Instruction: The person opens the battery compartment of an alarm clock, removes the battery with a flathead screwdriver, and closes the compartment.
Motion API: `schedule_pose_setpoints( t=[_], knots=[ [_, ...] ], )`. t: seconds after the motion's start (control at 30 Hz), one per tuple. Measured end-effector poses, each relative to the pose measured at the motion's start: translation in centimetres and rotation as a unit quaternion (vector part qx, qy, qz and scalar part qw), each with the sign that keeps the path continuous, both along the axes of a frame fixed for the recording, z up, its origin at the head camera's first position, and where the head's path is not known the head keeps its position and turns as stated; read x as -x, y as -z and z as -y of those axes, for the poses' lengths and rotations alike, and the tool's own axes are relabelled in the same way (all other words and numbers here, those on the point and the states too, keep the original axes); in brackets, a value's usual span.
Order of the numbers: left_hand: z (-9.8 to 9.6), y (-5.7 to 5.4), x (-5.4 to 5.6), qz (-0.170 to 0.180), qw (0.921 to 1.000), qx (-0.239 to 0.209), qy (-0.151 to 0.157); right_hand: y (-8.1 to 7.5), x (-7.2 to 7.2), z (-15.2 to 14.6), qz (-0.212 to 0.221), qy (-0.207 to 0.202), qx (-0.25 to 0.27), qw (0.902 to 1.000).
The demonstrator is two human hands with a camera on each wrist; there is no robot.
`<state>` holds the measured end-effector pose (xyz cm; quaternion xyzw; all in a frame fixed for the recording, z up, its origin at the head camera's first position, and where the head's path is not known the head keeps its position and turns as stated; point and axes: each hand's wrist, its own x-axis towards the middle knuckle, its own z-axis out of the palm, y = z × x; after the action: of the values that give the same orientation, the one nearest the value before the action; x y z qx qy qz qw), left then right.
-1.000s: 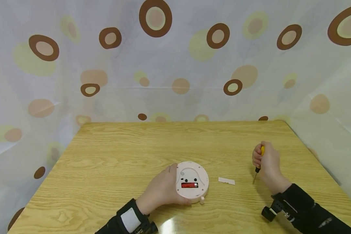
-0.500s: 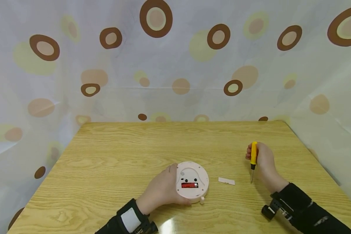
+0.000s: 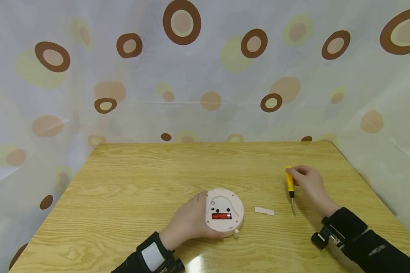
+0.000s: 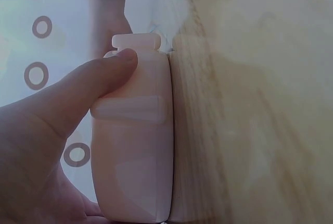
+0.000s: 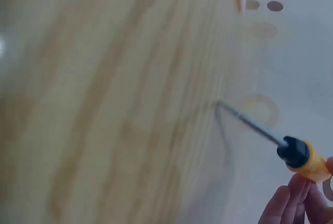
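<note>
Head view: my left hand (image 3: 188,220) grips the round pink device (image 3: 223,204) by its side; it lies on the table (image 3: 140,182), a red battery (image 3: 221,216) showing in its uncovered slot. My right hand (image 3: 309,180) pinches the yellow-handled screwdriver (image 3: 290,183) near the top, shaft pointing down; whether its tip touches the table, I can't tell. A loose pale strip (image 3: 264,211) lies between device and screwdriver. With so high a pinch, I judge the handle could twist and the tip scratch the table. A low leftward sweep could knock the strip away; tipping the device might spill the battery.
</note>
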<state>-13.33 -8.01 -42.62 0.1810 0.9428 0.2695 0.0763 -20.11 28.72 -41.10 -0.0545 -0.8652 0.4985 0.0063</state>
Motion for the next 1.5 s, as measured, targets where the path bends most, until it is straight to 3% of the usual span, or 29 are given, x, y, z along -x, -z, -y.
schedule_pose_setpoints(
  t=[0.2,0.43,0.57,0.83,1.27,1.5],
  knots=[
    [0.0,0.1,0.1,-0.002,1.0,-0.002,0.002,0.1,0.4,-0.5,0.006,-0.019,-0.086,0.9961],
    [-0.1,0.2,0.0,0.004,1.0,-0.004,-0.001,-0.3,1.4,-1.3,0.038,-0.054,-0.137,0.9883],
    [-0.1,0.2,0.0,0.003,1.0,-0.006,-0.001,-0.6,1.8,-1.4,0.047,-0.08,-0.184,0.9786],
    [-0.1,0.2,0.1,-0.005,1.0,-0.005,0.001,-1.3,1.7,-1.2,0.015,-0.106,-0.28,0.954],
    [0.0,0.1,0.0,-0.005,1.0,-0.002,0.002,-0.9,1.8,-1.2,0.041,-0.117,-0.31,0.9427],
    [0.0,-0.1,-0.2,-0.008,1.0,-0.004,0.005,-0.6,1.6,-1.1,0.026,-0.125,-0.336,0.9332]
  ],
)
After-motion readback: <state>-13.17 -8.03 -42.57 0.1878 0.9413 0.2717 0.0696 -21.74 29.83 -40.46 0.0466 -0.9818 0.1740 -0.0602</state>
